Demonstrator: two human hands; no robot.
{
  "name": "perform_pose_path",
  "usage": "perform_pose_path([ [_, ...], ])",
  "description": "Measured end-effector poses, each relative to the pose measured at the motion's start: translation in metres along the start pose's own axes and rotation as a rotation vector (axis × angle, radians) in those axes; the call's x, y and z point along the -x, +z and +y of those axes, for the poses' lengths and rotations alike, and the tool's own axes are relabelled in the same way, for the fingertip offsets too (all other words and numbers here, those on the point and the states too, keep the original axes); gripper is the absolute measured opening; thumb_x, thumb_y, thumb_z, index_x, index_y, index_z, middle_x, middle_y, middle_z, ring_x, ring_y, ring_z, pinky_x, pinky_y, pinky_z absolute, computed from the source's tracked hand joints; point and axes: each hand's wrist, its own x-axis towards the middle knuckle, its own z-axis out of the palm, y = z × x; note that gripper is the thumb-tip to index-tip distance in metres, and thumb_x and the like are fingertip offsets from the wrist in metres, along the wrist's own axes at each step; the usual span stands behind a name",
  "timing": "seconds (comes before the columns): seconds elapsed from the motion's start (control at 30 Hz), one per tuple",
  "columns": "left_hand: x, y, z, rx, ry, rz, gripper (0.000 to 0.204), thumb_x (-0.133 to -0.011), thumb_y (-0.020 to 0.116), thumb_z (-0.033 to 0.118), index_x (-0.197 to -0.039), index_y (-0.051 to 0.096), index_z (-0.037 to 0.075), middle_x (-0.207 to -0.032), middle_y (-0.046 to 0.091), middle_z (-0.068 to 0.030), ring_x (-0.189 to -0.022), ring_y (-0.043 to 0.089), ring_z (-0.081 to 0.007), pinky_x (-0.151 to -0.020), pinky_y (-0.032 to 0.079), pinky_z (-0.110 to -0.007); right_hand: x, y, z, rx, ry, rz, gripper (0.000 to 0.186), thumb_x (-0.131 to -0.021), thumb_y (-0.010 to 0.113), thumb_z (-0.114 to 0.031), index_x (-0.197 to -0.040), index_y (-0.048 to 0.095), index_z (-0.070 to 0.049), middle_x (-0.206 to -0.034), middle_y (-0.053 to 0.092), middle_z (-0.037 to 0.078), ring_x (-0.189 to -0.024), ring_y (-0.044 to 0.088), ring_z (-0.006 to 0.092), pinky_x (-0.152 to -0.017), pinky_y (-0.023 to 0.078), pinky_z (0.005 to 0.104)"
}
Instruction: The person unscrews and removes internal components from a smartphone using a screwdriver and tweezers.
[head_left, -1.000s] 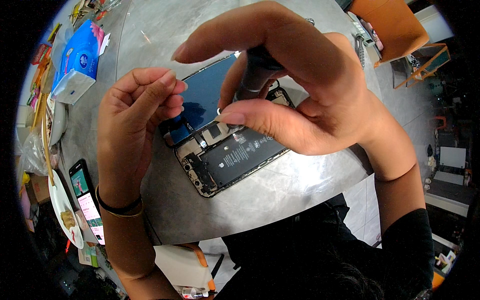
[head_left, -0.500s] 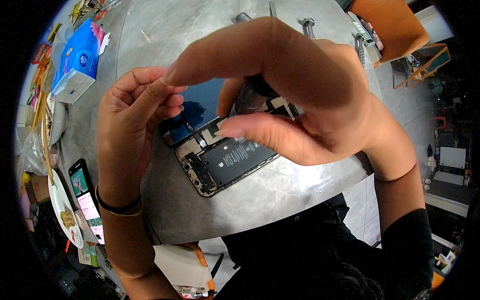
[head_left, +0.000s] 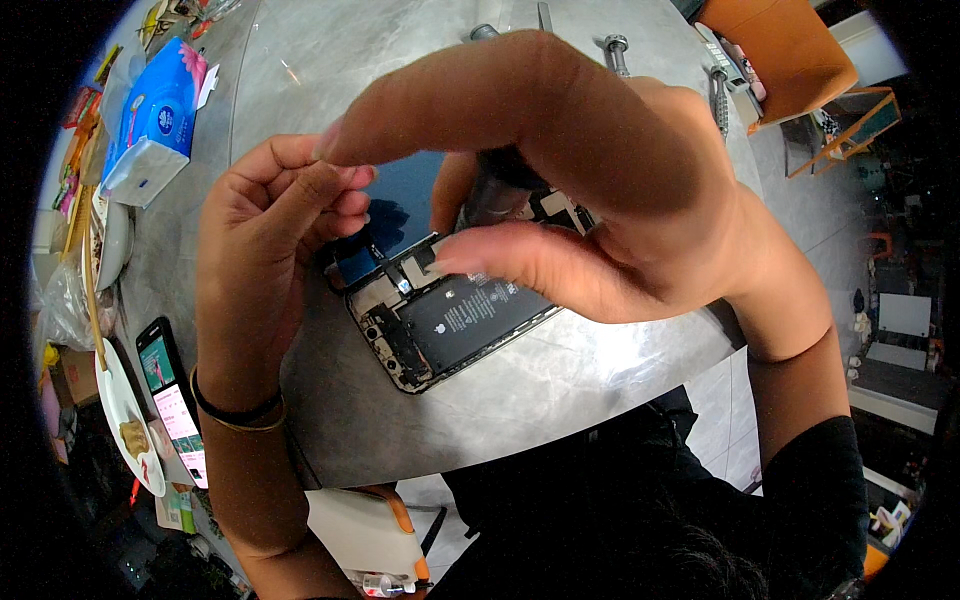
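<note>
Phone (head_left: 440,335): opened, on table (head_left: 560,395), partly hidden by R hand (head_left: 650,200) | prob. light, stiff, fragile; best held by frame edges | R: tool (head_left: 492,203) gripped | L hand (head_left: 265,220): tips pinched, contents can't be told

So I'm sat at a grey, marbled table (head_left: 520,400) with a curved front edge, and there's a big white glare (head_left: 622,348) bouncing off the top near me. Down past the edge, my floor (head_left: 737,425) is pale tile with thin joint lines. Bit of a white chair (head_left: 355,530) with orange trim pokes out below. Far right there's an orange seat (head_left: 785,60) and a wooden frame (head_left: 852,130), then it gets pretty dark, with two whitish panels (head_left: 905,315) I can't make out.
</note>
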Motion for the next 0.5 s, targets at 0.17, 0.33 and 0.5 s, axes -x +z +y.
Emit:
perform_pose_path([
  [0.17, -0.002, -0.009, 0.000, 0.042, -0.040, -0.077, 0.017, -0.092, 0.061, 0.013, -0.103, 0.061, 0.000, -0.091, 0.069, -0.0106, -0.075, 0.066, -0.0100, -0.069, 0.054, -0.021, -0.001, -0.015, -0.002, 0.161, -0.064, -0.084, 0.036, -0.078, 0.066, -0.017, -0.109, 0.056, -0.002, -0.076, 0.062, 0.017, -0.063, 0.060, 0.0375, -0.054, 0.047, 0.0428],
  [0.33, -0.003, -0.003, 0.002, -0.011, 0.033, -0.125, 0.015, -0.089, 0.063, 0.011, -0.100, 0.062, 0.000, -0.087, 0.069, -0.0100, -0.070, 0.065, -0.0099, -0.063, 0.053, -0.021, -0.002, -0.010, 0.006, 0.167, -0.084, 0.045, 0.037, -0.078, 0.067, -0.026, -0.105, 0.060, -0.002, -0.080, 0.063, 0.018, -0.066, 0.062, 0.0371, -0.056, 0.047, 0.0413],
  [0.5, 0.004, 0.000, 0.016, -0.180, -0.056, -0.294, 0.017, -0.085, 0.068, 0.010, -0.099, 0.065, -0.001, -0.080, 0.069, -0.0089, -0.063, 0.062, -0.0076, -0.058, 0.051, -0.019, 0.000, -0.014, 0.005, -0.022, 0.059, 0.145, 0.037, -0.079, 0.066, -0.025, -0.106, 0.058, -0.001, -0.080, 0.063, 0.017, -0.067, 0.062, 0.0343, -0.057, 0.048, 0.0395],
])
